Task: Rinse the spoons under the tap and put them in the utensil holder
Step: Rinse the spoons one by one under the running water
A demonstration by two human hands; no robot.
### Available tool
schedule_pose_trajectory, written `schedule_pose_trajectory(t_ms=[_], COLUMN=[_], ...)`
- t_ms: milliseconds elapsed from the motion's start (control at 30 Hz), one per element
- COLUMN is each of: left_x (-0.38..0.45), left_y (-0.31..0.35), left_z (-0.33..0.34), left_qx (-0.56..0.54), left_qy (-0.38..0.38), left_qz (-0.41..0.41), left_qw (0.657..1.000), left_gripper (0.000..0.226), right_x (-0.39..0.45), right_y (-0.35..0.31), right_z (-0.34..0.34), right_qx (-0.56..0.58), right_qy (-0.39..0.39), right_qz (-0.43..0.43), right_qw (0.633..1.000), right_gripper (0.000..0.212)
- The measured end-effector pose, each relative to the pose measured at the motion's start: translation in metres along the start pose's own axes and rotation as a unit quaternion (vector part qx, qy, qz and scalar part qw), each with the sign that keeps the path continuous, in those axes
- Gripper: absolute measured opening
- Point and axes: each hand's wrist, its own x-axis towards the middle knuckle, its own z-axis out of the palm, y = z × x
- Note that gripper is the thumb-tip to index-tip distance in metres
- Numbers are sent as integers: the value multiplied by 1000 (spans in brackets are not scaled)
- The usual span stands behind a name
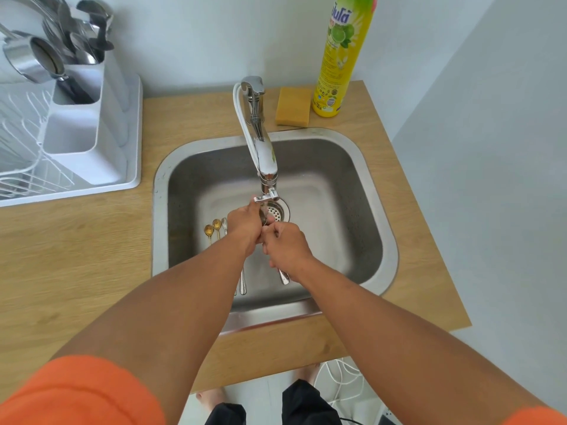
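Both of my hands are in the steel sink, right under the tap's outlet. My right hand grips the handle of a silver spoon, whose end sticks out below my fist. My left hand curls its fingers round that spoon's bowl end, near the drain. Two small gold spoons and a small silver one lie on the sink floor left of my left hand. Another silver handle shows under my left forearm. The white utensil holder stands at the back left, with several utensils in it.
The holder sits in a white dish rack on the wooden counter, beside a steel cup. A yellow sponge and a yellow dish-soap bottle stand behind the sink. A wall closes off the right side.
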Motion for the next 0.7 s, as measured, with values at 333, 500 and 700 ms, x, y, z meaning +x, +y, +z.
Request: schedule_pose_trajectory(t_ms=[333,500,700], left_x=[1,-2,-5], left_y=[1,7,13], left_z=[-13,0,2], left_qx=[87,106,56], left_qy=[-55,-6,-15], left_qz=[-31,4,-69], left_qw=[994,994,996], left_gripper=[22,29,41], right_x=[10,8,3], right_y=[-4,-3,1], right_z=[1,3,4], right_qx=[1,1,59], right_qy=[-6,27,-1], right_qz=[6,3,-3], right_qw=[1000,1000,998], right_gripper=[36,31,32])
